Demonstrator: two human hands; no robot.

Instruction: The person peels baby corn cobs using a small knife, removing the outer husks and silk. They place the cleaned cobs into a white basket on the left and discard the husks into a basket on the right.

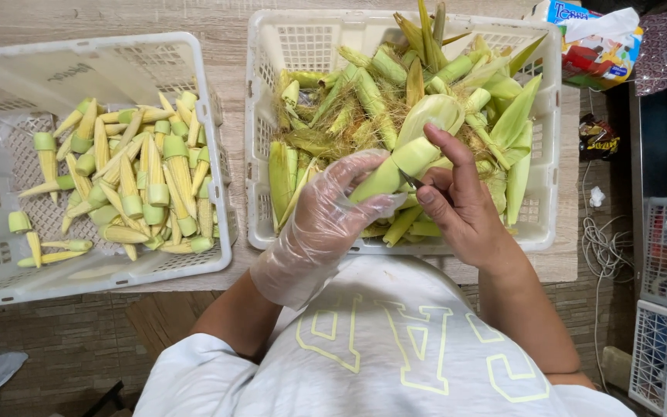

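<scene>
Under both hands, a white slatted plastic basket (272, 224) on the wooden surface (225, 77), heaped with green husked ears and dry silk. Left of the grip, a second basket (218, 232) of peeled pale-yellow baby corn. Gloved left hand (326, 220) grips one waxy tapered ear (395, 170); bare right hand (457, 201) pinches a small blade (411, 182) against it. Best kept shallow, slitting husk only.

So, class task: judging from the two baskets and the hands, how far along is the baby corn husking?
Done: a pile of peeled baby corn lies in the left basket. In hand: the gloved left hand holds one husked ear while the bare right hand works a small blade at it. Left: many unpeeled ears fill the right basket.
</scene>
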